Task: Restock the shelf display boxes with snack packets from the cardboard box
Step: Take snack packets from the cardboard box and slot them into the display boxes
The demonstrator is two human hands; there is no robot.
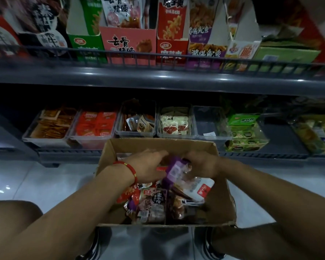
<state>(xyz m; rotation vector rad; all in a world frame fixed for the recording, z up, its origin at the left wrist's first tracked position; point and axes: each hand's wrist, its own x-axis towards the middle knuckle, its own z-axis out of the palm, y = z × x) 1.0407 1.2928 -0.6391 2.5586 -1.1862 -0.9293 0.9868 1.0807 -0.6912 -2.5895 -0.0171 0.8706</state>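
Note:
An open cardboard box [221,186] stands on the floor in front of the lower shelf, filled with mixed snack packets [152,203]. Both hands are inside it near its far end. My left hand [148,166], with a red bracelet on the wrist, lies over the packets, and whether its fingers hold anything is hidden. My right hand [201,164] grips a bunch of purple packets [176,171] lifted a little above the pile. Clear display boxes line the lower shelf behind; one display box [208,124] looks nearly empty.
Clear bins with orange [51,126], red [94,126], brown [137,122] and white-red packets [174,124] sit left of the nearly empty one, green packs [244,132] to its right. The upper shelf rail [158,72] carries upright cartons. My knee [13,212] is at the lower left.

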